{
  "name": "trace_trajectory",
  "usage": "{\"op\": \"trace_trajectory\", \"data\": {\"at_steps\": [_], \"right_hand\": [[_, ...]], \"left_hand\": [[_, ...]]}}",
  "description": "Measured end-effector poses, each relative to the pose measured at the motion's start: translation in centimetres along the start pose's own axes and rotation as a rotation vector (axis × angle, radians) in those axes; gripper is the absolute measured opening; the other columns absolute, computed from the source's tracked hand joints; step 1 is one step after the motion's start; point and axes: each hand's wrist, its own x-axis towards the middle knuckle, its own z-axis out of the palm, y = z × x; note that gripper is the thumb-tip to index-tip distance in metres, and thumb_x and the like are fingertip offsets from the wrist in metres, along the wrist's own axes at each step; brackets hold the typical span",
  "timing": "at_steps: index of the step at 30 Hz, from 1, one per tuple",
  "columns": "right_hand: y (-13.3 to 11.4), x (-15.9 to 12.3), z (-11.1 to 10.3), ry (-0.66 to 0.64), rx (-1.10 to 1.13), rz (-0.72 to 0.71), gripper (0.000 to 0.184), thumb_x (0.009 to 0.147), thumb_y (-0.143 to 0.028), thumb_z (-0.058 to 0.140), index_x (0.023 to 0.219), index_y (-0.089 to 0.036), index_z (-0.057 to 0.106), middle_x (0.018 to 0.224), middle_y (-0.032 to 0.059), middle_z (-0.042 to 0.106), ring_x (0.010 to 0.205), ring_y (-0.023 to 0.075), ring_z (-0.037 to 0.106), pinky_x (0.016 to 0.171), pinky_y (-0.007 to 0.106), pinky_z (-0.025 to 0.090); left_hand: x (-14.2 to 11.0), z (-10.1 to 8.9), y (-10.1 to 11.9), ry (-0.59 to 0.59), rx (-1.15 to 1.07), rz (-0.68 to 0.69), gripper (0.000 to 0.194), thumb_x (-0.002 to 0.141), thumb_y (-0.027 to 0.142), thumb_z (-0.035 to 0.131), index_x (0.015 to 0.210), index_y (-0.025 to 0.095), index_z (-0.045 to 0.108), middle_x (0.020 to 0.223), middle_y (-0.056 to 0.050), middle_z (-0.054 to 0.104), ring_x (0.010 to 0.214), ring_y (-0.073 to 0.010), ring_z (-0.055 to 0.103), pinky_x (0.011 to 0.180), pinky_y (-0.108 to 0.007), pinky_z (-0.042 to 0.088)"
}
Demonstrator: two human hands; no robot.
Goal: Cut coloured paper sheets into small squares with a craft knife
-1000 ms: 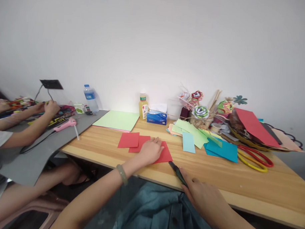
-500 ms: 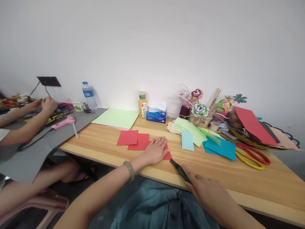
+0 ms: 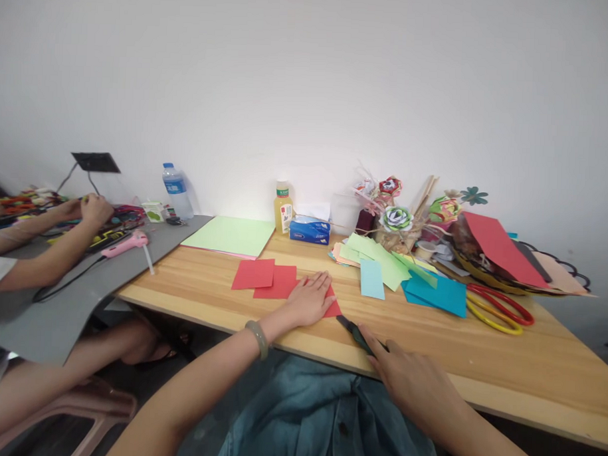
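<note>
My left hand [image 3: 309, 299] lies flat on a red paper sheet [image 3: 333, 306], fingers stretched out and mostly covering it. Two more red paper pieces [image 3: 252, 274] overlap on the wood just left of that hand. In my right hand [image 3: 408, 374] is a slim dark green and black hand tool [image 3: 351, 328]; whether it is scissors or a cutter I cannot tell. Its dark tip points at the near right corner of the red sheet, touching or very close to it. Part of the tool is hidden by my fingers.
Light green sheets [image 3: 228, 235] lie at the back left. A juice bottle [image 3: 283, 210] and tissue pack [image 3: 309, 230] stand by the wall. Paper scraps [image 3: 372, 278], blue cards [image 3: 444, 296] and paper flowers [image 3: 398, 218] are on the right. At left, another person's hands [image 3: 96, 209] work near a glue gun [image 3: 126, 244].
The view shifts slightly. My left hand stays flat on the red sheet, and the tool in my right hand remains near its corner, with a small change in the right fingers' pose.
</note>
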Motion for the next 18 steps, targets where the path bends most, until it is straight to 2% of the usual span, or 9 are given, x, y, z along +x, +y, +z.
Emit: {"op": "trace_trajectory", "data": {"at_steps": [5, 12, 18], "right_hand": [[0.1, 0.2, 0.5, 0.029, -0.025, -0.002, 0.05, 0.092, -0.027, 0.036, 0.142, -0.024, 0.028, 0.094, 0.0115, 0.067, 0.069, 0.025, 0.068, 0.052, 0.034, 0.051], [0.5, 1.4, 0.8, 0.042, -0.015, -0.051, 0.051, 0.093, -0.025, 0.033, 0.143, -0.019, 0.024, 0.095, 0.0144, 0.066, 0.072, 0.0238, 0.067, 0.058, 0.033, 0.051], [0.6, 2.2, 0.1, 0.021, -0.006, -0.058, 0.051, 0.094, -0.028, 0.031, 0.144, -0.018, 0.023, 0.096, 0.0162, 0.066, 0.078, 0.025, 0.067, 0.061, 0.033, 0.049]], "left_hand": [[-0.1, 0.0, 0.0, 0.01, -0.004, 0.002, 0.06, 0.095, 0.044, 0.014, 0.143, 0.009, 0.02, 0.15, -0.009, 0.02, 0.138, -0.019, 0.015, 0.111, -0.041, 0.016], [-0.1, 0.1, -0.1, 0.031, -0.009, -0.002, 0.058, 0.095, 0.042, 0.015, 0.142, 0.007, 0.023, 0.149, -0.011, 0.022, 0.138, -0.0196, 0.018, 0.111, -0.04, 0.018], [0.1, 0.1, -0.5, 0.038, -0.004, -0.009, 0.054, 0.096, 0.032, 0.017, 0.139, 0.002, 0.028, 0.148, -0.013, 0.024, 0.137, -0.0181, 0.02, 0.112, -0.032, 0.017]]}}
